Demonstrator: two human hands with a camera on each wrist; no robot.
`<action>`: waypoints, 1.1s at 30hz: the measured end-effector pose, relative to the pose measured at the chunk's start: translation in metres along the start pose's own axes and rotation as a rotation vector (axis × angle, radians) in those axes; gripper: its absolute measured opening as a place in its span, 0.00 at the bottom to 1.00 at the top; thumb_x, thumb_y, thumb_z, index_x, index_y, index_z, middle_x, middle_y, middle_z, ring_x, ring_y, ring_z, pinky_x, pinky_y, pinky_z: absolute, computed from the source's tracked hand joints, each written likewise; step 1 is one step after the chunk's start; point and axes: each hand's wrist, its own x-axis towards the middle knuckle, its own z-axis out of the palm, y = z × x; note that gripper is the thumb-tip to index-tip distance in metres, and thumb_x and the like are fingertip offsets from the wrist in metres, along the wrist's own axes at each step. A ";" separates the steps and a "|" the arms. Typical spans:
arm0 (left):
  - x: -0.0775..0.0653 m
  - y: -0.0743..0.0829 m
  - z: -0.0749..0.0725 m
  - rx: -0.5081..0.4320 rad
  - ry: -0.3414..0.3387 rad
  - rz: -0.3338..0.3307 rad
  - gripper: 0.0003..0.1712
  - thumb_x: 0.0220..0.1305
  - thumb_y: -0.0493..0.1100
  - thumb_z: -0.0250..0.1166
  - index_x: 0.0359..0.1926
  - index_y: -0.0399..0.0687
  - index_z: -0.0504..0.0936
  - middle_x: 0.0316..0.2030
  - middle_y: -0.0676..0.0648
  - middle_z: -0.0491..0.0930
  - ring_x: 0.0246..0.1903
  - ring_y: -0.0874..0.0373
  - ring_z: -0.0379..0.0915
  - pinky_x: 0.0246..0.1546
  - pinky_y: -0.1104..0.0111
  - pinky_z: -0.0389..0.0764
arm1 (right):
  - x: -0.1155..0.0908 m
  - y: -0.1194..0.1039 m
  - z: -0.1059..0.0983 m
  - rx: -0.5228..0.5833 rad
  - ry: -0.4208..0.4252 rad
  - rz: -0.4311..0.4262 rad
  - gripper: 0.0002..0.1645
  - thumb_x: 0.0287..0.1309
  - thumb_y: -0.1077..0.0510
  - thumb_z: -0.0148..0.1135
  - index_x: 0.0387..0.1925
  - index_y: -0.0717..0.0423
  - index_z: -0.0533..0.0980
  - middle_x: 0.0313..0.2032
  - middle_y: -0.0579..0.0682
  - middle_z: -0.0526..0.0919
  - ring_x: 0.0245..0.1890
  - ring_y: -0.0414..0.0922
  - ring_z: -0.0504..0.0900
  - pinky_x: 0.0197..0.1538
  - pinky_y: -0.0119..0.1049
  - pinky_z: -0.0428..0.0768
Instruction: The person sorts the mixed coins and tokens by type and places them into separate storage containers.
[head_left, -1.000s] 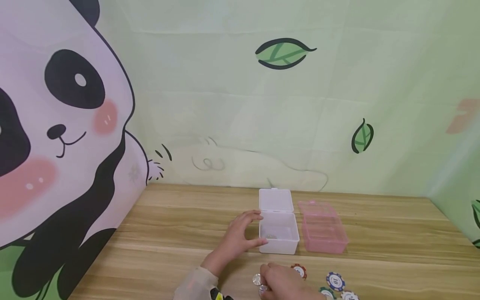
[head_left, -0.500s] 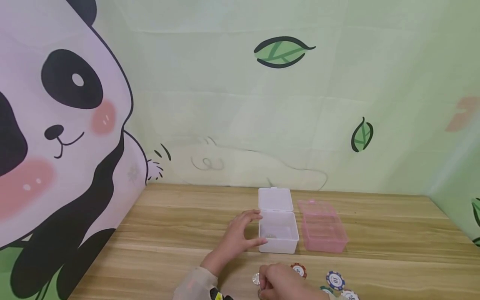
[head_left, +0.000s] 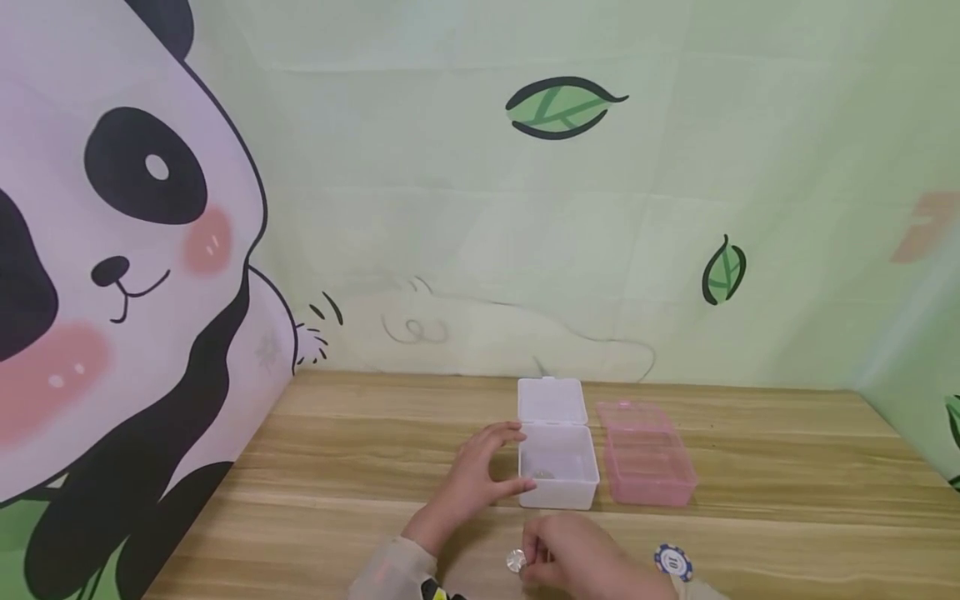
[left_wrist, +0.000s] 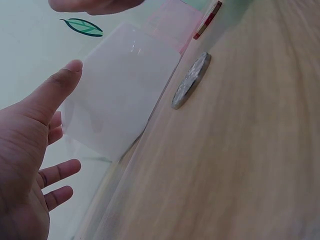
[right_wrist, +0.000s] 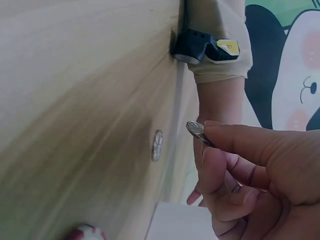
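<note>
My right hand (head_left: 573,554) pinches a silver coin (right_wrist: 196,130) between thumb and forefinger, slightly above the table. Another silver coin (head_left: 515,561) lies flat on the wood just left of it, also seen beyond my left hand (left_wrist: 30,135) as a tilted coin (left_wrist: 191,80). My left hand (head_left: 474,475) is at the left side of a white lidded box (head_left: 558,494), thumb at its front rim and fingertips by the back rim, fingers loosely spread. The box's lid (head_left: 551,401) is flipped back. Inside the box, a round silvery piece (head_left: 542,474) shows.
A pink see-through box (head_left: 651,483), lid back, stands right of the white one. A blue poker chip (head_left: 672,562) lies near my right forearm. In the right wrist view, a red-and-white chip (right_wrist: 86,233) shows at the bottom edge. A panda-printed cloth (head_left: 450,208) rises behind the table.
My right hand has picked up one of the two coins and risen slightly. Its hand and arm now cover the red, green and white chips in the head view. The left hand stays put.
</note>
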 end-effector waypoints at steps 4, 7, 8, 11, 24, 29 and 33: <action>0.000 0.000 0.000 0.004 0.004 0.005 0.33 0.51 0.54 0.73 0.57 0.52 0.74 0.65 0.51 0.70 0.68 0.50 0.62 0.64 0.41 0.60 | 0.000 0.000 -0.006 -0.016 0.018 -0.028 0.10 0.51 0.56 0.71 0.24 0.46 0.75 0.21 0.33 0.77 0.22 0.25 0.69 0.28 0.23 0.72; 0.000 0.000 0.000 0.004 0.006 0.007 0.33 0.51 0.53 0.73 0.57 0.52 0.75 0.65 0.50 0.70 0.67 0.50 0.63 0.64 0.41 0.60 | 0.000 0.000 -0.009 -0.029 0.033 -0.048 0.10 0.50 0.57 0.71 0.24 0.47 0.75 0.22 0.34 0.78 0.23 0.25 0.69 0.28 0.23 0.72; 0.000 0.000 0.000 0.005 0.007 0.008 0.32 0.51 0.53 0.73 0.57 0.52 0.75 0.65 0.50 0.71 0.67 0.50 0.63 0.64 0.41 0.60 | 0.000 0.001 -0.010 -0.037 0.042 -0.057 0.10 0.50 0.57 0.71 0.24 0.47 0.75 0.22 0.34 0.79 0.23 0.25 0.69 0.28 0.23 0.72; 0.000 0.001 0.000 0.004 0.010 0.010 0.32 0.51 0.53 0.73 0.57 0.52 0.75 0.65 0.50 0.71 0.67 0.51 0.63 0.64 0.41 0.60 | 0.001 0.002 -0.014 -0.053 0.067 -0.082 0.11 0.48 0.58 0.71 0.24 0.47 0.74 0.22 0.35 0.79 0.23 0.25 0.69 0.29 0.22 0.71; 0.000 0.002 -0.001 0.003 0.003 0.000 0.33 0.51 0.54 0.73 0.58 0.51 0.74 0.65 0.50 0.70 0.67 0.50 0.63 0.64 0.41 0.59 | 0.009 0.009 -0.039 0.034 0.080 -0.070 0.11 0.50 0.54 0.70 0.24 0.49 0.74 0.21 0.37 0.77 0.22 0.26 0.67 0.26 0.24 0.70; 0.000 0.001 -0.001 0.000 0.003 -0.001 0.33 0.51 0.54 0.73 0.58 0.51 0.75 0.65 0.50 0.70 0.67 0.50 0.63 0.65 0.41 0.59 | 0.012 0.012 -0.044 0.063 0.082 -0.065 0.11 0.50 0.56 0.70 0.24 0.51 0.74 0.21 0.38 0.78 0.22 0.27 0.68 0.26 0.24 0.71; 0.000 0.002 -0.001 -0.003 0.006 0.003 0.33 0.51 0.53 0.73 0.57 0.51 0.75 0.65 0.50 0.70 0.67 0.50 0.63 0.65 0.42 0.60 | 0.015 0.015 -0.048 0.086 0.087 -0.051 0.11 0.51 0.57 0.70 0.24 0.52 0.73 0.21 0.40 0.78 0.21 0.29 0.68 0.24 0.24 0.70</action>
